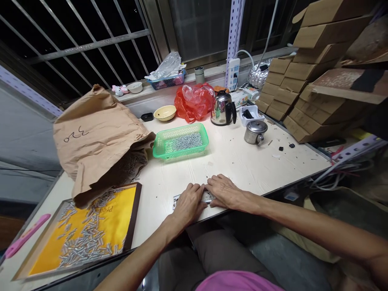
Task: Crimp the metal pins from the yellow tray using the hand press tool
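Two hands at the table (242,161) edge, window (91,44) behind: left hand (189,203) and right hand (223,191), fingers closed together on a strip (208,197).

Left hand (189,202), right hand (222,190) on metal strip (176,198)

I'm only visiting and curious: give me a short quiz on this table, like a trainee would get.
1. True or false: the green basket holds small metal pieces.
2. The left hand and right hand touch: A) a kettle, B) a flat metal piece, C) a red bag?
3. Fill in: the tray beside the paper bag is lined in ____.
Key: 1 true; 2 B; 3 yellow.
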A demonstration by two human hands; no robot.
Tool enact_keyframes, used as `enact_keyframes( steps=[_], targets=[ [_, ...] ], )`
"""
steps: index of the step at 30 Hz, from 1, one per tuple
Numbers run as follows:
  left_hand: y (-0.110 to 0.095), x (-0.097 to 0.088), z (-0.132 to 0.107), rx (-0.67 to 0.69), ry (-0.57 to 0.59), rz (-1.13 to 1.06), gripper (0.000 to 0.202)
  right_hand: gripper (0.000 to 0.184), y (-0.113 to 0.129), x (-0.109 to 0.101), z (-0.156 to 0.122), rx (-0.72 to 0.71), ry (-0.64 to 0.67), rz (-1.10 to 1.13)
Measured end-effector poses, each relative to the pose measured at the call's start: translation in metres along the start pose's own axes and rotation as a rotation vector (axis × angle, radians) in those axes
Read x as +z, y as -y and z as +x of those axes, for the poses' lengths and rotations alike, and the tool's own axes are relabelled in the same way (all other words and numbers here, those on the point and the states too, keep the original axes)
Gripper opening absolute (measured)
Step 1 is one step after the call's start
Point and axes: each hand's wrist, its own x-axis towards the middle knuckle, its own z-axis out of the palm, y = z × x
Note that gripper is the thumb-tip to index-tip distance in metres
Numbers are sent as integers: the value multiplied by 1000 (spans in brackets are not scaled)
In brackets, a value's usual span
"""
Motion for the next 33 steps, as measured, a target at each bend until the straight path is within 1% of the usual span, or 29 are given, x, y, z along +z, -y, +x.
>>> enact_keyframes(
  steps=[3, 6, 8, 13, 19, 21, 24, 26, 27, 30, 31, 33],
  targets=[
    [-3, -2, 5, 29, 31, 38, 27, 29, 2, 7, 1, 17, -44, -7],
    [-1, 1, 6, 38, 24, 67, 17, 19, -1, 18, 3, 21, -90, 2],
    [0, 4, 6, 30, 12, 79, 13, 15, -3, 26, 5, 12, -130, 14],
    [0, 9, 10, -1, 1, 102, 10, 10, -8, 37, 10, -25, -176, 18],
    [-1, 8, 13, -44, 22, 103, 13, 13, -13, 43, 15, -86, -234, 23],
    [-2, 7, 14, -58, 32, 111, 13, 13, -13, 44, 15, -84, -235, 19],
    [-4, 7, 13, -76, 23, 118, 14, 12, -11, 42, 13, -79, -198, 24],
    [-5, 11, 10, -77, -23, 106, 12, 9, -12, 36, 11, -58, -183, 42],
    [-6, 15, 7, -78, -67, 94, 14, 13, -14, 32, 9, -46, -181, 59],
    [-10, 32, -6, -70, -263, 46, 30, 43, -24, 18, 8, -56, -130, 137],
    [-12, 39, -11, -63, -325, 28, 32, 47, -28, 14, 9, -72, -98, 162],
    [-20, 52, -22, -38, -411, -16, 33, 42, -33, 9, 13, -78, -59, 183]
  ],
)
